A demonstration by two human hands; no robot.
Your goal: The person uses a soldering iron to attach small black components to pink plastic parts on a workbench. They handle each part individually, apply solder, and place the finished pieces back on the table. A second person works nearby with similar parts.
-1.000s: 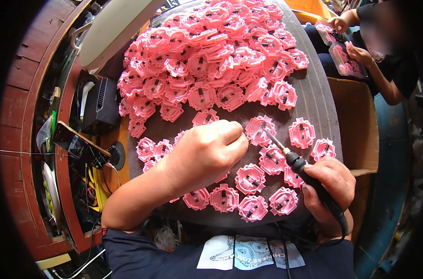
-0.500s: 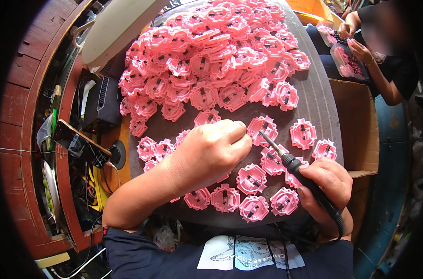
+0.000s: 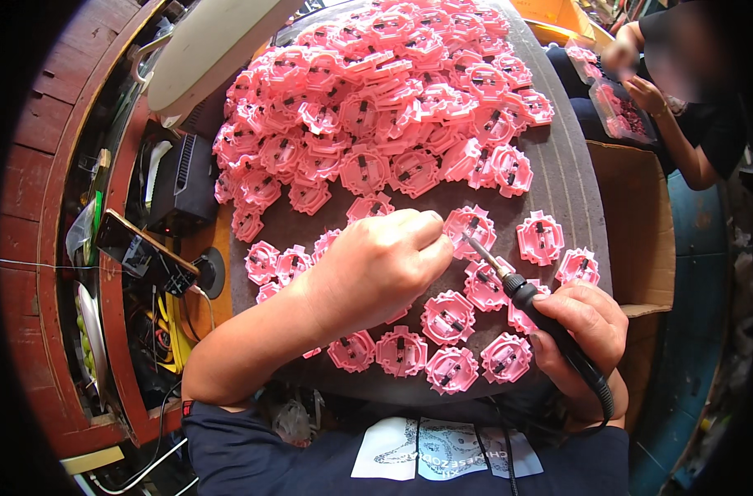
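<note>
My right hand [image 3: 590, 324] is wrapped round a soldering iron [image 3: 518, 288] with a black handle and a metal shaft. The iron's tip meets a pink plastic part [image 3: 474, 221] that has small black pieces set in it. Just left of that part, my left hand [image 3: 389, 258] is closed in a pinch, knuckles up; whatever lies between its fingertips is hidden. More pink parts of the same kind, such as one pink part [image 3: 448, 318], lie singly on the dark table around both hands, some partly covered by my left arm.
A large heap of pink parts [image 3: 368, 107] covers the table's far side. At the left stand a phone [image 3: 141, 256] on a holder, a black box [image 3: 182, 186] and a pale lamp-like fixture [image 3: 215, 58]. A cardboard box [image 3: 633, 215] adjoins the right edge; beyond it sits another person [image 3: 707, 124].
My left hand has shifted very slightly right. The soldering iron stays nearly in place, its tip still at the same pink part. The other person's hands have moved a little.
</note>
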